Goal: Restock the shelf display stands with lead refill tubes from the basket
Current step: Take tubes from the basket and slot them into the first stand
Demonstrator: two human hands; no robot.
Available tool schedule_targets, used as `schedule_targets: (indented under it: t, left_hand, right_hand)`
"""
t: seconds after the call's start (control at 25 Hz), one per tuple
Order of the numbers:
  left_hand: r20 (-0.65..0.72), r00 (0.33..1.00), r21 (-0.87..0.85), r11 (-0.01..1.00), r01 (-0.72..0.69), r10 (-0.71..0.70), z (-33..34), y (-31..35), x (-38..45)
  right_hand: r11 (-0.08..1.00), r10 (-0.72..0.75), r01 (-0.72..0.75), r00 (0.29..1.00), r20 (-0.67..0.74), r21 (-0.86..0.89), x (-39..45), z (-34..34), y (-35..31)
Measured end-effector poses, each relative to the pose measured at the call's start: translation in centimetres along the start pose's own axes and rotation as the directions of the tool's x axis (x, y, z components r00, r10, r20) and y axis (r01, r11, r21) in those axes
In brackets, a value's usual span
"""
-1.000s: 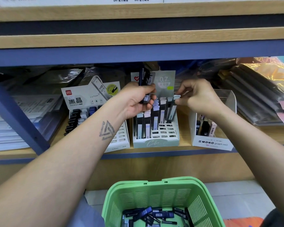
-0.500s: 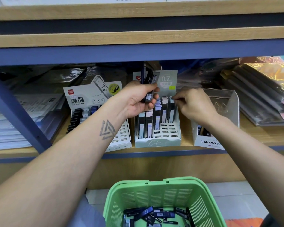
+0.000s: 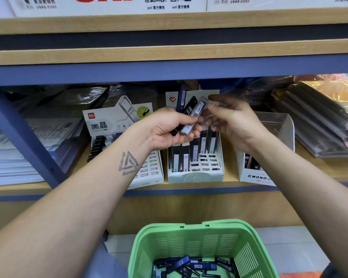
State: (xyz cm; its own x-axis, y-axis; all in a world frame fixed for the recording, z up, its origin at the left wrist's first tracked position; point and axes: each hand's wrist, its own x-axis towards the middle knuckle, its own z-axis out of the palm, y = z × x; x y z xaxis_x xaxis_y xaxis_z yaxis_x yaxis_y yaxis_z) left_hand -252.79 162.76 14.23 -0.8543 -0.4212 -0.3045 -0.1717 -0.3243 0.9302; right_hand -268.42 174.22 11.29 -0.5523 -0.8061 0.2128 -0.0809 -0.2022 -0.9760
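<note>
While the green basket (image 3: 191, 240) sits low in front of the wooden shelf (image 3: 329, 169) with dark lead refill tubes (image 3: 189, 266) loose in its bottom, the left hand (image 3: 169, 128) grips a fan of three tubes (image 3: 192, 114) above the pale middle display stand (image 3: 196, 167). The right hand (image 3: 232, 121) reaches in with its fingertips at the top of the grey tube; whether they pinch it is unclear. A white stand (image 3: 129, 125) and a MONO box (image 3: 255, 177) flank the middle stand, with stacked paper (image 3: 12, 157) and plastic-wrapped folders (image 3: 313, 121) at the shelf's ends.

shelf (image 3: 189, 188) carries three stands (image 3: 195, 175), stacked packets (image 3: 319, 125).
</note>
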Motion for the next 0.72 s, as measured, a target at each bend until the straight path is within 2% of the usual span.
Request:
schedule_targets:
  t: [0.08,0.28,0.4,0.52,0.72]
  left_hand:
    - [0.027,1.0,-0.002,1.0,0.013,-0.013,0.0,0.1,-0.5]
    - [0.069,0.997,-0.133,0.99,0.054,-0.045,-0.9,0.3,-1.4]
    - [0.042,0.999,-0.058,0.998,0.018,-0.016,-1.1,0.2,-1.5]
    - [0.009,0.999,-0.045,0.998,0.049,-0.049,-1.4,0.3,-1.4]
    - [-0.015,0.999,0.121,0.992,0.044,-0.042,-2.0,0.5,-1.4]
  right_hand:
    - [0.999,0.006,-0.007,1.0,0.024,0.051,-0.3,0.5,-0.3]
    - [0.994,0.016,-0.015,1.0,-0.012,0.106,-0.2,0.5,-0.8]
    - [0.99,0.029,-0.033,0.999,0.029,0.136,-0.5,0.7,-0.9]
    - [0.992,0.039,-0.044,0.998,0.049,0.115,-0.8,1.0,-1.0]
    - [0.983,0.094,-0.102,0.994,0.056,0.153,-1.0,1.0,-1.2]
